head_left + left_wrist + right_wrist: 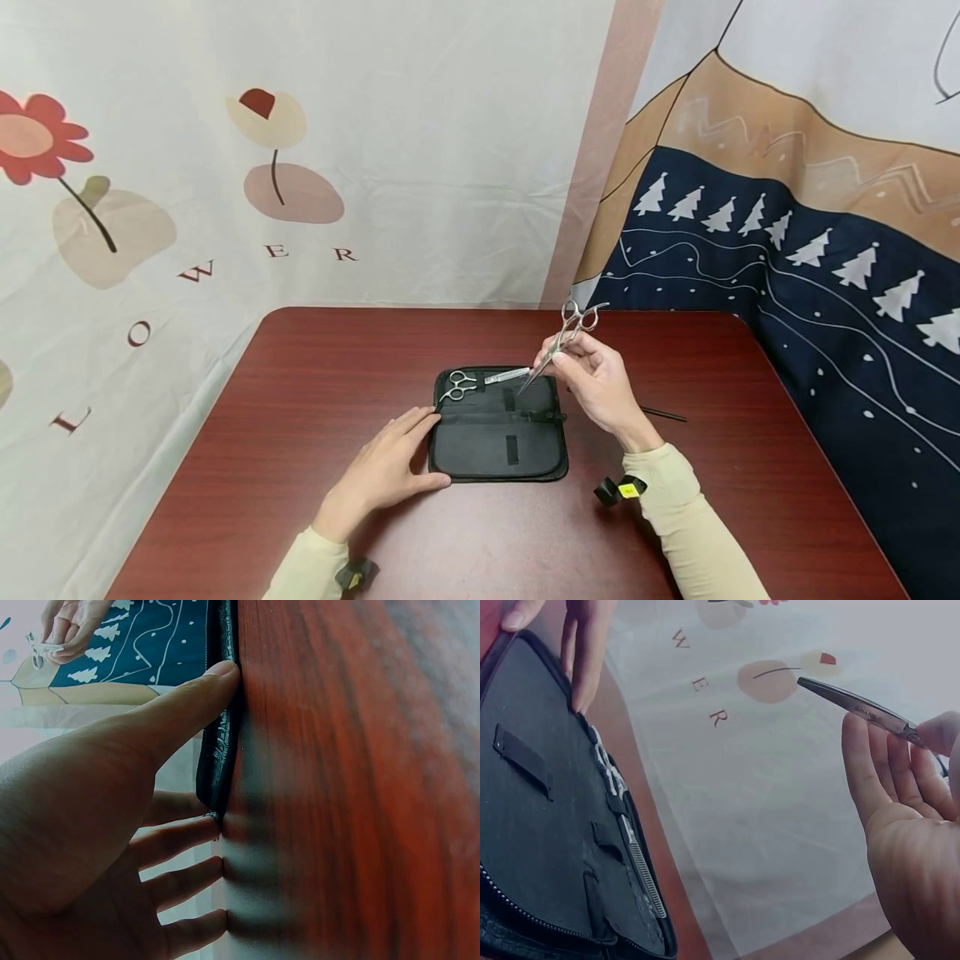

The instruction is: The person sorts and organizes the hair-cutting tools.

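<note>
The polished scissors [866, 712] are held above the far right part of the black case [472, 454], pinched near the pivot by thumb and fingers of the right hand [596, 379]. They would likely be found light, stiff and somewhat slippery, with tips easily damaged; they are best gripped at the pivot or finger rings. The case's left edge is touched by the left hand [390, 462], its fingers spread and fairly straight. Two scissors are counted, the second, toothed pair [504, 377] being strapped inside the case; one case; one thin dark rod [663, 413] to its right.
</note>
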Tool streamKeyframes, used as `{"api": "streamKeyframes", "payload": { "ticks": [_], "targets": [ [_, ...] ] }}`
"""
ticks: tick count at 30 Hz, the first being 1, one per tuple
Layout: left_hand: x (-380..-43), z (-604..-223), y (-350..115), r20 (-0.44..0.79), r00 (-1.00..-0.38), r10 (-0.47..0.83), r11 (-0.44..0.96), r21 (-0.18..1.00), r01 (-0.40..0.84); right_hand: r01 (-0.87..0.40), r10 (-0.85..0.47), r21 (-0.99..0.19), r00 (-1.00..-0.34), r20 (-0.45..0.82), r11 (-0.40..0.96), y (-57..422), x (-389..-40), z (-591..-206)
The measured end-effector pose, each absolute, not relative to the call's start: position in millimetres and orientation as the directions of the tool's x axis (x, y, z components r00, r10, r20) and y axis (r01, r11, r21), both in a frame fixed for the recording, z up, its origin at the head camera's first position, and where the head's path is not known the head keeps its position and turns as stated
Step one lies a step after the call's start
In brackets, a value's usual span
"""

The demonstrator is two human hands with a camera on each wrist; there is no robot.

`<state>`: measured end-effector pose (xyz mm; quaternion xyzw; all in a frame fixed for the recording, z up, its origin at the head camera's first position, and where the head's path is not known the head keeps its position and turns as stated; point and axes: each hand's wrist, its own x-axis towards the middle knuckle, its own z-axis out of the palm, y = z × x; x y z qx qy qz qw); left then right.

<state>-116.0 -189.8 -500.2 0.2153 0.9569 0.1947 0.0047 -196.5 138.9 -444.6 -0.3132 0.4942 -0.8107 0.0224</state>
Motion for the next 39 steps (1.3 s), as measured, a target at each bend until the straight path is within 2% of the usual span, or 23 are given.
{"api": "streamKeyframes", "payload": {
  "ticks": [11,21,26,32,39],
  "targets": [
    [-116,-499,-189,0.085,-0.903,0.422,0.833,0.357,0.423,-0.418,-0.319,-0.847,-0.795,0.516,-0.329,141,-193,-444],
    [-116,-498,-189,0.135,-0.891,0.433,0.829,0.328,0.453,-0.454,-0.293,-0.858,-0.809,0.510,-0.240,139,-193,-443],
    [-115,-486,-187,0.161,-0.890,0.428,0.813,0.362,0.456,-0.457,-0.292,-0.858,-0.809,0.510,-0.233,139,-194,-443],
    [-125,-461,-177,0.256,-0.878,0.405,0.788,0.388,0.477,-0.495,-0.289,-0.842,-0.791,0.539,-0.215,137,-192,-443],
    [-137,-432,-148,0.411,-0.815,0.408,0.689,0.448,0.570,-0.502,-0.295,-0.842,-0.788,0.540,-0.199,135,-187,-443]
  ]
}}
